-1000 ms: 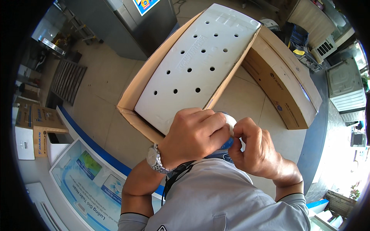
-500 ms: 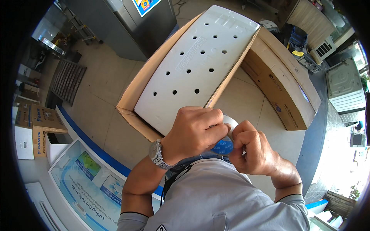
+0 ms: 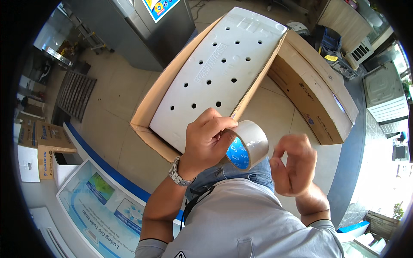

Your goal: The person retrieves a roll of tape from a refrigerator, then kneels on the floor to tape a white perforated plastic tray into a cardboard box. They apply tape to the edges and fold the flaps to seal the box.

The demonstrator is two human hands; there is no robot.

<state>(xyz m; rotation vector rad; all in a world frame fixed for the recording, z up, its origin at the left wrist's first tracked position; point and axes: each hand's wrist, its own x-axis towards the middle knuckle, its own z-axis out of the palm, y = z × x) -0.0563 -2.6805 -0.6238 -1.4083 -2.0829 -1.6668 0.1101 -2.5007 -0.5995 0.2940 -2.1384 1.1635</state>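
I am seeing a grey refrigerator standing toward the upper left of the frame. An open brown carton is slanting across the upper centre, and a white foam block is lying inside it, showing rows of dark round holes. A long closed carton is resting on the floor at the upper right. Just right of centre, the right hand is hovering beside the roll of tape; its fingers are curling in toward the thumb and blurring, so I cannot tell whether they are pinching anything. The left hand is closing its fingers and thumb firmly on the rim of the roll of tape, which is tilting near the centre, its blue core facing lower left. A metal wristwatch is circling the left wrist.
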